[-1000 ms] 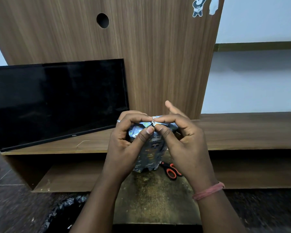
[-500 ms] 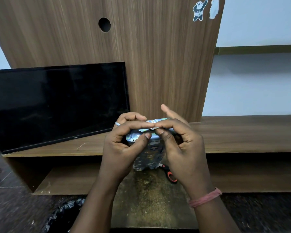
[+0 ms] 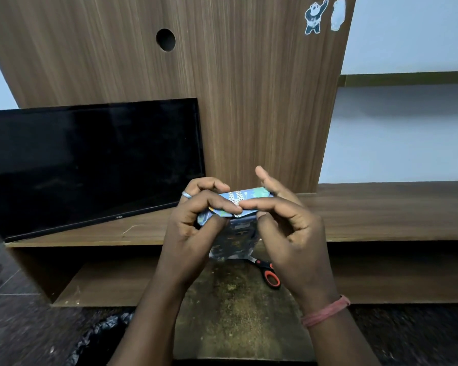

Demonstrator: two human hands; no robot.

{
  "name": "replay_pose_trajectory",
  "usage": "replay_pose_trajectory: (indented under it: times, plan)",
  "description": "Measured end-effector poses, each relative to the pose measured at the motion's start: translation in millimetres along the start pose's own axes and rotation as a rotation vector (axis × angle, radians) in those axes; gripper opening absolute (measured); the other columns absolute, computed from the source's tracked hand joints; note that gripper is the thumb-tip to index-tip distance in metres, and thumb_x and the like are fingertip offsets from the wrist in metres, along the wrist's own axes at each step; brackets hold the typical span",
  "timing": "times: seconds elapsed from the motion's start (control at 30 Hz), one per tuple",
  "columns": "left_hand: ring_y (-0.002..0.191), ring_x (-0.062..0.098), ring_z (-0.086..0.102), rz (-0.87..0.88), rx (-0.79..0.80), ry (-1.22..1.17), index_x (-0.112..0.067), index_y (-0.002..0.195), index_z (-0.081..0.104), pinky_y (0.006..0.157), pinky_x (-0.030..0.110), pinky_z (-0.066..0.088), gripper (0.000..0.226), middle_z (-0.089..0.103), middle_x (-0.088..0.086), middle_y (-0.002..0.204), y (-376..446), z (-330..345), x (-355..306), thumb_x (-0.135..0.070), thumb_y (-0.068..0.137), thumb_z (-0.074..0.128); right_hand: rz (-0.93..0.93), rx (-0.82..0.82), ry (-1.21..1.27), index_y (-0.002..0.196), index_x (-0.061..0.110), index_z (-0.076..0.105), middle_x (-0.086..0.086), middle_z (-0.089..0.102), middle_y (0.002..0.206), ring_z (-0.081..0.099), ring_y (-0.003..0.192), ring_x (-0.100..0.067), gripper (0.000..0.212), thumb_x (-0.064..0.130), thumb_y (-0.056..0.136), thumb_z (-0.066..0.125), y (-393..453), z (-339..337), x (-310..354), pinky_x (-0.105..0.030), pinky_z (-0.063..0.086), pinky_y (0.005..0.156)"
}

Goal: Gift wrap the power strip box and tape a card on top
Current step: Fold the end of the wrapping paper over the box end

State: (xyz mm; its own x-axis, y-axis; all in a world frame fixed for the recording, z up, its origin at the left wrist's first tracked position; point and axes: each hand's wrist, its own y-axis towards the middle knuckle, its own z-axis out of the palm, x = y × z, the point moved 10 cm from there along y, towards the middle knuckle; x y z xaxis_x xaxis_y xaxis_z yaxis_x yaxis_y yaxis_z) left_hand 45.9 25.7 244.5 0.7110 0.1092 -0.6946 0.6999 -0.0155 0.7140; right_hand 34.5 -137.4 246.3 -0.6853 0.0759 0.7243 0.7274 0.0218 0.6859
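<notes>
The box (image 3: 233, 233), already covered in patterned paper, stands on end on a worn brown desk (image 3: 230, 313), in front of a wooden shelf (image 3: 381, 210). The left hand (image 3: 193, 228) and right hand (image 3: 288, 228) curl over its top end, fingers and thumbs pinching the folded paper flap (image 3: 236, 202) there. Scissors (image 3: 267, 273) lie just behind the box, partly hidden. A dark TV (image 3: 90, 165) leans on the shelf at left.
</notes>
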Motion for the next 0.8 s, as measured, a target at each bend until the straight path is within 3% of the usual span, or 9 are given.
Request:
replay_pose_trajectory:
  times: [0.07, 0.13, 0.2, 0.33, 0.4, 0.53, 0.6, 0.67, 0.8]
  plan:
    - [0.122, 0.027, 0.052, 0.027, 0.043, 0.003, -0.019, 0.09, 0.076, 0.1, 0.03, 0.042, 0.024, 0.057, 0.01, 0.119, -1.7, 2.0, -1.8, -0.025, 0.084, 0.054, -0.024, 0.005, -0.02, 0.097, 0.015, 0.078, 0.013, 0.056, 0.145, 0.057, 0.106, -0.033, 0.03, -0.005, 0.088, 0.057, 0.4, -0.2, 1.9, -0.04, 0.051, 0.083]
    - [0.123, 0.027, 0.052, 0.022, 0.056, 0.051, -0.016, 0.091, 0.075, 0.102, 0.028, 0.041, 0.024, 0.056, 0.011, 0.119, -2.4, 4.6, -2.4, -0.03, 0.087, 0.055, -0.038, 0.014, -0.016, 0.099, 0.013, 0.077, 0.008, 0.054, 0.147, 0.066, 0.107, -0.009, 0.027, -0.003, 0.086, 0.059, 0.5, -0.4, 2.6, -0.023, 0.054, 0.084]
    - [0.124, 0.026, 0.054, -0.002, 0.023, 0.114, -0.016, 0.088, 0.073, 0.101, 0.024, 0.041, 0.019, 0.057, 0.007, 0.117, -2.4, 3.6, -1.6, -0.032, 0.089, 0.063, -0.046, 0.04, -0.018, 0.102, 0.011, 0.077, 0.005, 0.051, 0.15, 0.061, 0.115, 0.003, 0.026, -0.004, 0.087, 0.061, -0.3, 2.2, 1.6, -0.017, 0.05, 0.091]
    - [0.12, 0.023, 0.057, 0.015, 0.011, 0.128, -0.015, 0.098, 0.069, 0.1, 0.025, 0.044, 0.013, 0.059, 0.004, 0.116, -3.0, 3.7, -1.6, -0.025, 0.09, 0.071, -0.052, 0.033, -0.024, 0.103, 0.01, 0.078, 0.003, 0.05, 0.151, 0.051, 0.135, -0.005, 0.02, -0.001, 0.092, 0.067, 0.5, 2.0, -4.0, -0.025, 0.045, 0.107]
    - [0.111, 0.016, 0.061, -0.026, 0.008, 0.057, -0.011, 0.113, 0.062, 0.093, 0.027, 0.049, 0.026, 0.061, 0.002, 0.115, -4.4, 3.3, 1.1, -0.015, 0.089, 0.071, -0.021, 0.018, 0.006, 0.101, 0.014, 0.079, 0.005, 0.048, 0.152, 0.049, 0.136, -0.006, 0.017, 0.004, 0.092, 0.069, 1.4, 0.2, -10.7, -0.032, 0.044, 0.111]
    - [0.109, 0.023, 0.062, -0.022, 0.015, 0.051, -0.016, 0.125, 0.056, 0.091, 0.03, 0.053, 0.042, 0.061, 0.0, 0.116, -4.3, 1.3, -4.4, -0.009, 0.086, 0.07, 0.079, 0.028, 0.262, 0.105, 0.01, 0.066, 0.002, 0.041, 0.157, 0.048, 0.139, -0.011, 0.024, -0.007, 0.088, 0.068, 3.1, 3.3, -21.6, -0.035, 0.047, 0.108]
    - [0.112, 0.025, 0.059, -0.003, 0.012, 0.089, -0.023, 0.13, 0.055, 0.094, 0.035, 0.052, 0.048, 0.058, -0.001, 0.118, -3.5, -1.3, -7.4, -0.016, 0.085, 0.073, 0.105, 0.04, 0.368, 0.12, 0.013, 0.057, -0.001, 0.039, 0.157, 0.047, 0.139, -0.011, 0.043, -0.015, 0.087, 0.065, 3.3, 8.3, -23.3, -0.034, 0.048, 0.107]
    - [0.118, 0.025, 0.051, 0.018, -0.03, 0.19, -0.036, 0.136, 0.052, 0.102, 0.038, 0.045, 0.056, 0.053, -0.005, 0.125, -3.6, -6.7, -9.1, -0.031, 0.083, 0.069, 0.11, 0.054, 0.391, 0.132, 0.016, 0.052, -0.001, 0.042, 0.156, 0.042, 0.143, -0.013, 0.056, -0.017, 0.088, 0.062, 3.0, 14.2, -23.9, -0.044, 0.042, 0.114]
    - [0.131, 0.017, 0.037, -0.041, -0.087, 0.301, -0.044, 0.15, 0.036, 0.113, 0.04, 0.034, 0.067, 0.041, -0.017, 0.139, -5.6, -0.6, -5.2, -0.053, 0.086, 0.054, 0.107, 0.011, 0.391, 0.142, 0.016, 0.047, 0.002, 0.053, 0.147, 0.041, 0.144, -0.014, 0.062, -0.018, 0.091, 0.058, 2.8, 9.1, -30.6, -0.05, 0.035, 0.118]
